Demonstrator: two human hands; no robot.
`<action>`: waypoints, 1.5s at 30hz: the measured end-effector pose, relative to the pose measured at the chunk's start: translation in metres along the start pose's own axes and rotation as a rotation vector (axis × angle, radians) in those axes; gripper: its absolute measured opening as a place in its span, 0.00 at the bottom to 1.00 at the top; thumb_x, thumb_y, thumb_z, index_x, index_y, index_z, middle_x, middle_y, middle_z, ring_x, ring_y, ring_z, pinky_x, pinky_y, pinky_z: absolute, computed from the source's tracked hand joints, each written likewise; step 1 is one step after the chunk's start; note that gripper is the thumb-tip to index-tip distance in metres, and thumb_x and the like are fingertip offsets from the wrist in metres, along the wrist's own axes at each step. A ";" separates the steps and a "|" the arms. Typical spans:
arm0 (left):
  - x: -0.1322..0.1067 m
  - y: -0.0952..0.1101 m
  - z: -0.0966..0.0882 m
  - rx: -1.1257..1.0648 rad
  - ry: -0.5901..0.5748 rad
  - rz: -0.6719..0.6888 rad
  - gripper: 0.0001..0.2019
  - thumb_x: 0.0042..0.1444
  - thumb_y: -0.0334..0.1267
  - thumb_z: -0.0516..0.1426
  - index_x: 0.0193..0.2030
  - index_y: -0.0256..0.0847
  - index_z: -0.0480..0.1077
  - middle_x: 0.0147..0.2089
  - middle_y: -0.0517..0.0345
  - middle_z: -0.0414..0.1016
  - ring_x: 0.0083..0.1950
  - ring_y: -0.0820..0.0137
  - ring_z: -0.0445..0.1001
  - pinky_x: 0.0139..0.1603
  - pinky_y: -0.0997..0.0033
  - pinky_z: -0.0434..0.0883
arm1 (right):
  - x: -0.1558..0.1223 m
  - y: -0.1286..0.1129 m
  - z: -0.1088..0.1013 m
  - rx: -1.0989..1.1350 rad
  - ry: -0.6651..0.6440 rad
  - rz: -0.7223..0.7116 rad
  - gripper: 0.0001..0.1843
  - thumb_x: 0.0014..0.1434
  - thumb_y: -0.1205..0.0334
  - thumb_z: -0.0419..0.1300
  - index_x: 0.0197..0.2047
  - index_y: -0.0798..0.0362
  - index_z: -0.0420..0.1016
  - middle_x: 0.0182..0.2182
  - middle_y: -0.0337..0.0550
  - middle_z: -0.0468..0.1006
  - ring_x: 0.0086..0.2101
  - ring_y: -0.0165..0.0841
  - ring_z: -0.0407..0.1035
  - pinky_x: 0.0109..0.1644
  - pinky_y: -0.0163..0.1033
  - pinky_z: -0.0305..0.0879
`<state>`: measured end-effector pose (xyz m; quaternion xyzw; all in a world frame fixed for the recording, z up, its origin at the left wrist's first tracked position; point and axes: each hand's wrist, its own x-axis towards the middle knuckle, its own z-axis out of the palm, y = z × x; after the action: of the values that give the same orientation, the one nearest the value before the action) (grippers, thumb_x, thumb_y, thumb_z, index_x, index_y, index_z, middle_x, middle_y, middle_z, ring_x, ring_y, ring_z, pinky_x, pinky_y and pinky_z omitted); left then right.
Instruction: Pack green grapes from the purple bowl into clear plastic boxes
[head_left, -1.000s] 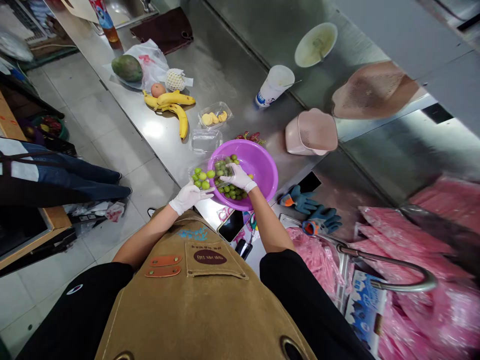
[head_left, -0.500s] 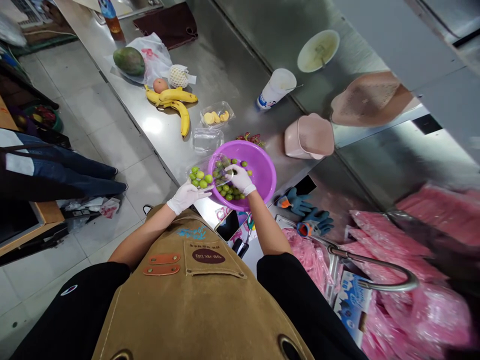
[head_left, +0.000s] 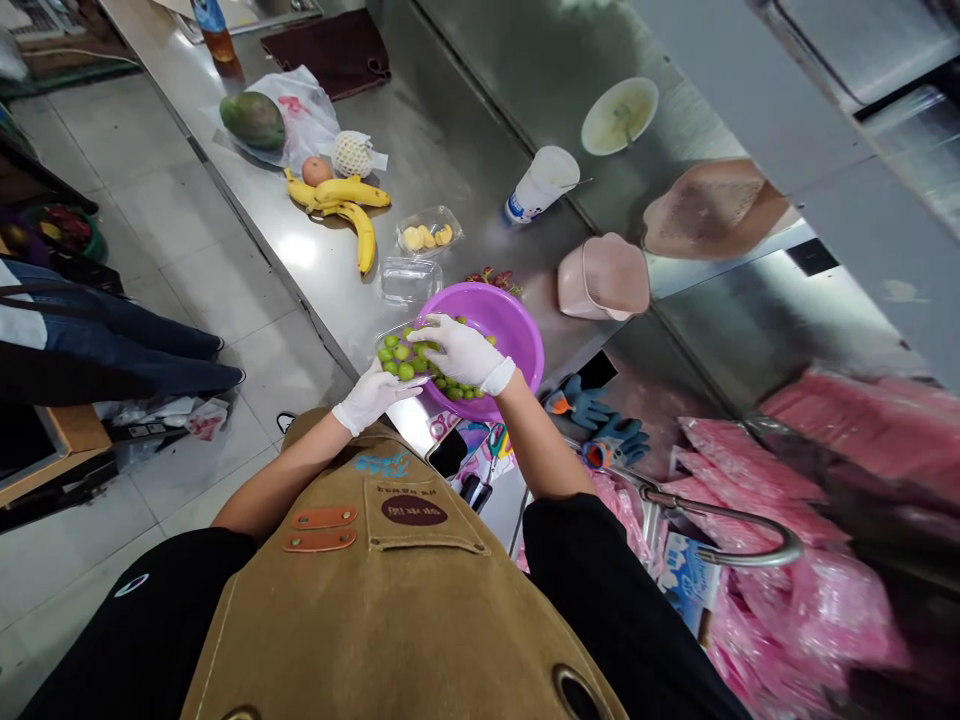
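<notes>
My gloved left hand (head_left: pixel 375 393) is closed on the near side of a clear plastic box (head_left: pixel 379 352), tilted beside the purple basin. Inside it are several round green fruits (head_left: pixel 401 352), possibly grapes. Over the box's right part reaches my gloved right hand (head_left: pixel 459 350), palm down, thumb and fingers apart above the fruit; what lies under its palm is hidden. The purple basin (head_left: pixel 527 345) stands on the steel counter with more green fruits (head_left: pixel 457 390) at its near side, partly covered by my right hand.
Behind the basin lie an open plastic box (head_left: pixel 409 280), a box of cut yellow fruit (head_left: pixel 427 237) and red grapes (head_left: pixel 495 280). Bananas (head_left: pixel 356 215) sit farther left. A pink container (head_left: pixel 602 277) and blue gloves (head_left: pixel 581 403) are at right. Another person's legs (head_left: pixel 150 330) show left.
My right hand has moved left, out of the basin and over the clear box. More green fruit shows in the box. My left hand keeps its hold, and the view has shifted slightly.
</notes>
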<state>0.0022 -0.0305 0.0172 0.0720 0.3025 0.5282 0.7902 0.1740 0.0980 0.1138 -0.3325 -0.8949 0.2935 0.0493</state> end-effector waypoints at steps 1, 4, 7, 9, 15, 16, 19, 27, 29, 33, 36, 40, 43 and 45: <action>0.000 0.000 -0.001 -0.001 0.013 0.004 0.44 0.46 0.23 0.60 0.72 0.51 0.62 0.64 0.50 0.82 0.64 0.48 0.84 0.72 0.36 0.73 | -0.002 0.002 -0.003 0.005 0.020 0.001 0.23 0.66 0.66 0.60 0.59 0.41 0.86 0.60 0.45 0.80 0.62 0.49 0.75 0.70 0.58 0.71; -0.002 0.000 -0.009 0.004 0.060 0.000 0.43 0.47 0.25 0.60 0.72 0.49 0.61 0.61 0.48 0.82 0.61 0.49 0.85 0.70 0.39 0.75 | -0.012 0.015 -0.015 0.049 0.168 0.055 0.23 0.70 0.62 0.58 0.63 0.40 0.84 0.63 0.43 0.79 0.64 0.50 0.73 0.71 0.59 0.70; -0.006 0.004 -0.017 0.028 0.124 0.010 0.42 0.48 0.25 0.60 0.72 0.49 0.61 0.59 0.49 0.83 0.59 0.51 0.86 0.65 0.44 0.78 | -0.022 0.045 -0.017 0.119 0.357 0.187 0.24 0.72 0.57 0.57 0.66 0.43 0.81 0.63 0.46 0.80 0.62 0.50 0.74 0.69 0.58 0.72; -0.010 0.008 -0.021 0.046 0.174 0.030 0.42 0.48 0.25 0.59 0.72 0.49 0.61 0.57 0.49 0.83 0.57 0.52 0.87 0.60 0.50 0.81 | -0.027 0.072 -0.007 0.134 0.407 0.326 0.24 0.71 0.55 0.58 0.66 0.46 0.80 0.61 0.50 0.82 0.58 0.49 0.77 0.66 0.57 0.74; -0.021 0.023 -0.028 0.092 0.166 0.042 0.42 0.48 0.23 0.60 0.72 0.46 0.63 0.58 0.47 0.84 0.56 0.53 0.87 0.51 0.59 0.83 | -0.025 0.119 0.051 0.011 0.090 0.662 0.40 0.54 0.53 0.76 0.67 0.54 0.76 0.57 0.60 0.79 0.58 0.57 0.75 0.69 0.58 0.69; -0.022 0.024 -0.030 0.083 0.167 0.046 0.42 0.48 0.23 0.59 0.73 0.47 0.63 0.58 0.47 0.84 0.56 0.53 0.87 0.52 0.60 0.83 | -0.024 0.120 0.060 -0.015 0.074 0.675 0.41 0.54 0.52 0.76 0.68 0.56 0.75 0.58 0.62 0.77 0.60 0.57 0.73 0.70 0.57 0.69; -0.022 0.028 -0.034 0.045 0.145 0.040 0.47 0.49 0.22 0.59 0.77 0.51 0.58 0.61 0.49 0.83 0.56 0.55 0.88 0.50 0.64 0.83 | -0.019 0.115 0.076 -0.072 0.071 0.769 0.31 0.60 0.54 0.71 0.63 0.59 0.76 0.61 0.64 0.72 0.56 0.51 0.75 0.68 0.51 0.70; -0.024 0.027 -0.038 -0.010 0.195 0.004 0.47 0.48 0.21 0.58 0.78 0.45 0.60 0.59 0.47 0.85 0.52 0.57 0.89 0.43 0.69 0.82 | -0.020 0.111 0.064 -0.041 0.170 0.882 0.13 0.65 0.70 0.57 0.50 0.51 0.79 0.50 0.53 0.85 0.49 0.44 0.78 0.60 0.47 0.72; -0.026 0.026 -0.040 -0.008 0.206 -0.010 0.46 0.48 0.22 0.58 0.77 0.42 0.61 0.59 0.45 0.85 0.53 0.55 0.89 0.44 0.67 0.82 | -0.023 0.104 0.055 -0.043 0.232 0.872 0.14 0.66 0.70 0.56 0.51 0.51 0.78 0.50 0.54 0.85 0.47 0.46 0.78 0.58 0.50 0.72; -0.026 0.025 -0.045 0.028 0.232 0.002 0.45 0.48 0.23 0.59 0.77 0.44 0.61 0.63 0.45 0.83 0.53 0.55 0.89 0.47 0.65 0.83 | -0.023 0.067 0.040 0.081 0.451 0.587 0.13 0.66 0.65 0.58 0.53 0.49 0.74 0.49 0.52 0.85 0.46 0.46 0.78 0.56 0.51 0.73; -0.026 0.025 -0.043 0.068 0.202 0.014 0.47 0.48 0.24 0.60 0.77 0.47 0.58 0.65 0.46 0.82 0.55 0.54 0.88 0.48 0.64 0.83 | -0.012 0.027 0.035 0.155 0.487 0.282 0.10 0.68 0.60 0.59 0.52 0.48 0.74 0.49 0.49 0.84 0.47 0.44 0.77 0.58 0.50 0.73; -0.028 0.026 -0.036 0.088 0.196 0.039 0.45 0.49 0.25 0.60 0.76 0.46 0.59 0.61 0.47 0.84 0.51 0.56 0.89 0.47 0.64 0.82 | 0.004 -0.007 0.036 0.106 0.366 0.060 0.12 0.69 0.62 0.60 0.54 0.48 0.78 0.52 0.51 0.84 0.51 0.46 0.77 0.64 0.54 0.72; -0.033 0.024 -0.033 0.095 0.199 0.085 0.44 0.49 0.26 0.61 0.75 0.46 0.60 0.60 0.47 0.84 0.49 0.57 0.89 0.46 0.64 0.82 | 0.006 -0.011 0.037 0.053 0.387 0.053 0.15 0.70 0.61 0.60 0.58 0.47 0.80 0.59 0.54 0.82 0.61 0.51 0.73 0.72 0.62 0.65; -0.037 0.023 -0.033 0.093 0.204 0.121 0.46 0.49 0.26 0.60 0.77 0.49 0.58 0.61 0.48 0.84 0.50 0.57 0.89 0.45 0.65 0.82 | 0.004 -0.009 0.041 0.124 0.475 0.134 0.19 0.71 0.58 0.59 0.63 0.47 0.79 0.63 0.54 0.80 0.65 0.52 0.70 0.75 0.64 0.62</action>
<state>-0.0438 -0.0596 0.0151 0.0723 0.4006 0.5651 0.7176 0.1542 0.0746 0.0853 -0.4472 -0.8144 0.2643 0.2587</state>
